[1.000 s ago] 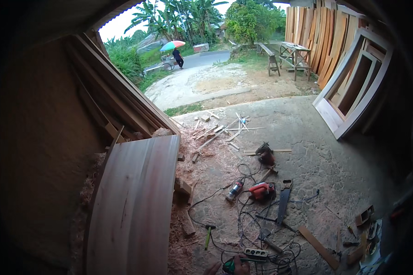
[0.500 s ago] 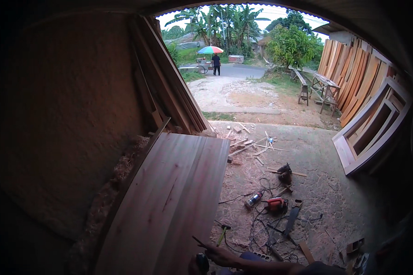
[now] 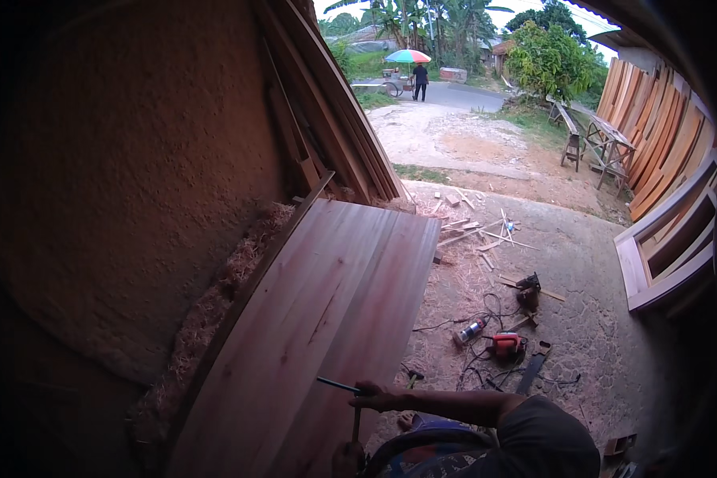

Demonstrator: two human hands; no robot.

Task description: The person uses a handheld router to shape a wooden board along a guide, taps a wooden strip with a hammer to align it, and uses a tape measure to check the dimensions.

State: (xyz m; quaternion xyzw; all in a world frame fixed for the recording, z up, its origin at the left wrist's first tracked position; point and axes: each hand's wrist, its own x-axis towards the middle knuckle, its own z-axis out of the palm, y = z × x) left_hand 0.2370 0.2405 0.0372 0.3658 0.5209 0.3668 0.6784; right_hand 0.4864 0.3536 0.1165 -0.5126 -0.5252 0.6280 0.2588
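Note:
A wide reddish-brown wooden panel [image 3: 295, 311] made of joined boards lies at a slant on my left. My right arm reaches across from the right, and my right hand [image 3: 378, 397] is closed on a slim dark rod [image 3: 338, 385] over the panel's right part. The rod points left; its exact kind is unclear. Below it, my left hand [image 3: 346, 460] is in shadow at the lower edge, closed around the lower end of a brown stick-like handle [image 3: 357, 426]. The handle's upper end meets my right hand.
On the floor to the right lie a red power tool [image 3: 506, 345], a silver power tool [image 3: 470, 331], a black power tool [image 3: 527, 291], cords and a handsaw [image 3: 534, 368]. Offcuts [image 3: 486, 235] lie beyond. Planks [image 3: 327, 103] lean left; a wooden frame [image 3: 637, 275] stands right.
My view has shifted, so the scene sits further right and higher. My right arm and sleeve show more. The brown handle between my hands has come into sight.

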